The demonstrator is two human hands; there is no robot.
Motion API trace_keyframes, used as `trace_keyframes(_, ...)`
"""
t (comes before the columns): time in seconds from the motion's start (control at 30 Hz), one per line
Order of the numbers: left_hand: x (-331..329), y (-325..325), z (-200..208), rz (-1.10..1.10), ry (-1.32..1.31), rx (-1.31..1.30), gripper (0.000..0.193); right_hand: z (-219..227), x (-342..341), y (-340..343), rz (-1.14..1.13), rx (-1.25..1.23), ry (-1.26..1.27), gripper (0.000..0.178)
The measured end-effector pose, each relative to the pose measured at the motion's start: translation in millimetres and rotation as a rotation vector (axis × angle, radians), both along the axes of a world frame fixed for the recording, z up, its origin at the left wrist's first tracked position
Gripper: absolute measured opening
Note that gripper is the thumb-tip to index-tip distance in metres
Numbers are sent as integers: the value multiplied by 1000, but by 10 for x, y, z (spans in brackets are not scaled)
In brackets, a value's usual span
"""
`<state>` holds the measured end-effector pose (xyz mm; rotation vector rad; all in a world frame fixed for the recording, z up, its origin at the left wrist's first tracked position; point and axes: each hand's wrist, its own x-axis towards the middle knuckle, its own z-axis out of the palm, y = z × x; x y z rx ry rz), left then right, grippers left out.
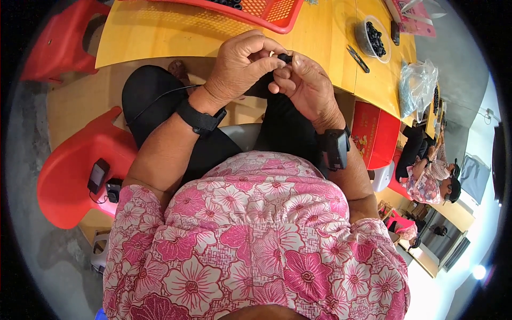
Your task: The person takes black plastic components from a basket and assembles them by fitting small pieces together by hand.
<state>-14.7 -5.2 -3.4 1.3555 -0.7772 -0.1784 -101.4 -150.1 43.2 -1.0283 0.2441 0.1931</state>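
Grip, head view (only view): L hand [240,61] has thumb + fingertips pinched closed on one end of a small black piece [285,58]; R hand [310,80] has thumb + index closed on the other end, remaining fingers loosely curled. Piece is up between both hands, near the front edge of the table [160,37], not resting on it. Exact shape n/a: too small, partly covered by fingers.

Progress, judged from layout: one piece mid-handling, so this unit prob. not finished. More small black pcs [230,2] sit in the red basket [285,25] at top of frame, cut off by the edge; qty can't be told. Another batch of black pcs [375,40] is in the clear tub [388,55] on the R side. Which batch is done vs. left: can't tell, no visible diff. at this res. Either way, looks like a repeat job, partway thru. Black hand tool [358,58] lies on the table just beside the tub, not in use.
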Motion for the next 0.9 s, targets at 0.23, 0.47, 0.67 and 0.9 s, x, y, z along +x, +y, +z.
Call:
trace_keyframes(0.23, -12, -1, -12, 7, -24, 61, 12, 11, 6, -46, 20, -30, 65, 32)
trace_keyframes(0.47, -73, -35, -8, 61, -41, 73, 13, 29, 13, -55, 43, -83, 95, 29)
trace_keyframes(0.67, -56, -75, -35, 106, -62, 68, 13, -59, 16, -26, -10, -100, -10, 26)
trace_keyframes(0.9, -102, -46, -8, -279, 341, -69, 44, 105, -18, -42, 40, -820, -160, 23)
